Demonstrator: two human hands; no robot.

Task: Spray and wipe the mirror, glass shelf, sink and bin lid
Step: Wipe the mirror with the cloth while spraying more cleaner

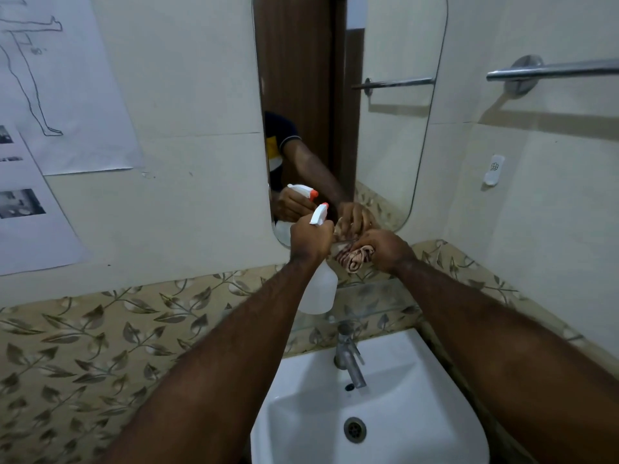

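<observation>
So, hands first: both arms are stretched out over the basin toward the bottom of the mirror.
Left hand (310, 241): fist wrapped tight round the neck of a spray bottle (318, 289), a translucent white plastic one with a white trigger head and orange nozzle tip, nozzle aimed at the glass.
Right hand (385, 247): curled closed on a bunched cloth (353, 257), brown-and-cream patterned, rolled up soft, pressed at the mirror's lower edge.
Mirror (385, 145): tall, rounded corners, frameless, reflecting both hands.
Glass shelf (368, 303): clear, thin, just under the hands, bare.
Sink (395, 406): glossy white ceramic, metal tap (348, 358) at the back, round steel drain.
Room around: leaf-pattern tile band, plain cream wall, chrome towel bar (552, 71) up right, paper posters (60, 95) on the left.
Bin lid: out of frame.
</observation>
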